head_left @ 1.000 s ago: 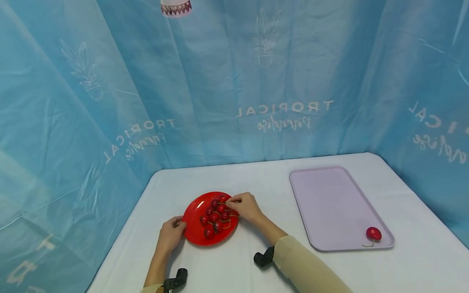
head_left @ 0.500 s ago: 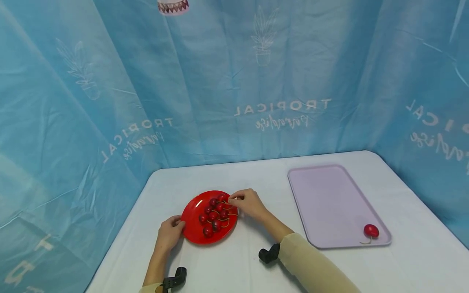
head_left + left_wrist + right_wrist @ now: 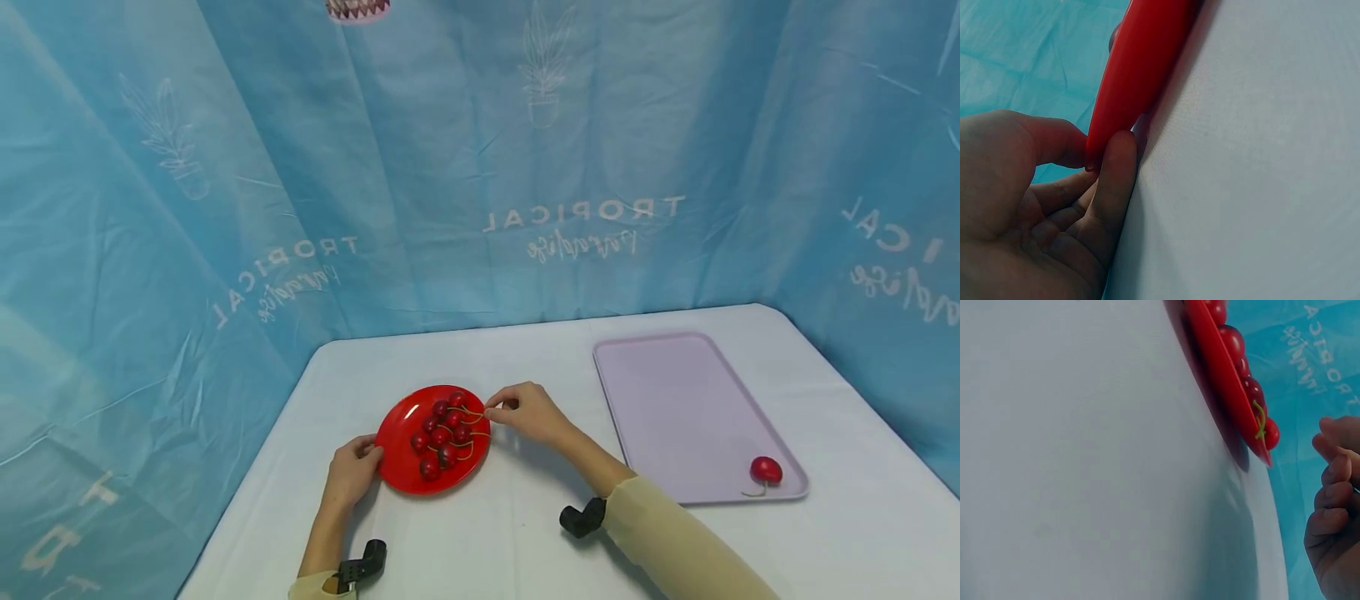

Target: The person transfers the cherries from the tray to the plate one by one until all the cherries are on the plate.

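Observation:
A red plate [image 3: 401, 477] bears several dark red cherries [image 3: 442, 435] with green stems. My left hand [image 3: 351, 475] grips the plate's near-left rim; in the left wrist view its thumb and fingers [image 3: 1121, 162] lie on either side of that rim. Just off the right rim is my right hand [image 3: 528, 412], fingers bent, its fingertips close to the ends of stems that reach toward it. In the right wrist view this hand [image 3: 1341, 506] is apart from the cherries [image 3: 1233, 342], and nothing shows between its fingers.
A pale purple tray [image 3: 675, 400] lies on the right of the white table [image 3: 540, 533], with one cherry [image 3: 766, 470] in its near-right corner. Blue printed curtains [image 3: 450, 167] stand along the back and sides of the table.
My right hand has drawn back to the right from over the cherries to beyond the plate's rim, uncovering stems. The cherries stay put on the plate; my left hand keeps its grip.

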Action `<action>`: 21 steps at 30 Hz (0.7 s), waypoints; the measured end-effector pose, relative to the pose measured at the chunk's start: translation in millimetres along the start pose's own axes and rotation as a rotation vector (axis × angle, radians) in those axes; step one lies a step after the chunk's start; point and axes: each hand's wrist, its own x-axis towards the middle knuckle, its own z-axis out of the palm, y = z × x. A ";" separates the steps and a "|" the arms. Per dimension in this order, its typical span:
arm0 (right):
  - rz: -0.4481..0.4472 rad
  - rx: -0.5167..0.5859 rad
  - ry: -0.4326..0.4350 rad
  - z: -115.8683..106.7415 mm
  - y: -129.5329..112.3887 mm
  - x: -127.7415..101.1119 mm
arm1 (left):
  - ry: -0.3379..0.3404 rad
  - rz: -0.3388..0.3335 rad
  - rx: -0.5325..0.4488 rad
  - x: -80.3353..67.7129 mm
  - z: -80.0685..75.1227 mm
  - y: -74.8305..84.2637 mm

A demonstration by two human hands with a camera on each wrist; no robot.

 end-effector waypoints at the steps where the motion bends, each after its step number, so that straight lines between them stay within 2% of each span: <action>1: -0.009 -0.007 -0.003 -1.6 0.3 -1.2 | -0.002 -0.007 -0.005 -0.1 0.0 0.0; 7: -0.044 -0.030 -0.015 -10.5 3.4 -7.5 | 0.012 -0.007 0.010 -0.2 0.0 1.0; 14: -0.007 -0.034 -0.030 -23.4 9.3 -21.8 | 0.004 -0.004 -0.003 0.1 1.5 -0.2; 21: -0.009 -0.045 -0.021 -33.1 15.1 -31.8 | 0.003 -0.005 -0.008 0.9 0.0 -1.1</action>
